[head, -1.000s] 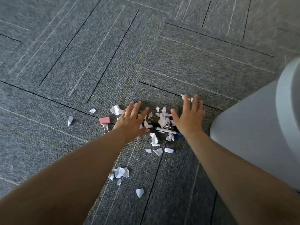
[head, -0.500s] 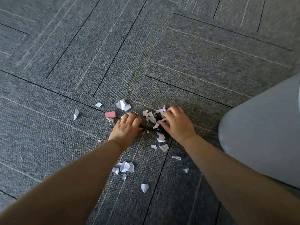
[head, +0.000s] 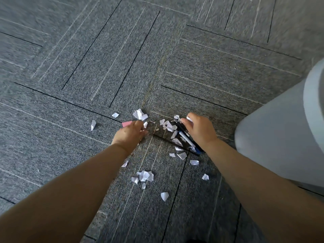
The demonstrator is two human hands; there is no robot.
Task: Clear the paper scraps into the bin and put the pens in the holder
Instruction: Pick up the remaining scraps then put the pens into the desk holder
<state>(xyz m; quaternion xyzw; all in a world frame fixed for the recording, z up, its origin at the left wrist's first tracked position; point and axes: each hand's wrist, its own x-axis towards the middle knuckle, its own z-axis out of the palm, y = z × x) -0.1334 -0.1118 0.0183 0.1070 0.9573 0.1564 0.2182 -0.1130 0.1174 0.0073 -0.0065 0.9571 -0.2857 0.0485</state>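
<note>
Torn white paper scraps lie scattered on the grey carpet, with more of them nearer me. A white and blue pen, a black pen and a thin dark pen lie side by side among them. My right hand is curled over the far ends of the pens, with a white scrap at its fingertips. My left hand is closed, fingers pinched at a small scrap, just in front of a pink eraser. The pale grey bin stands at the right. No pen holder is in view.
Loose scraps lie further left and behind the left hand. One more scrap lies close to me. The bin's side wall is right beside my right forearm. Carpet tiles stretch away ahead and to the left.
My hands, pressed together over the pile half a second ago, have drawn apart. The pens now lie uncovered and lined up under my right hand. My left hand has shifted left toward the eraser.
</note>
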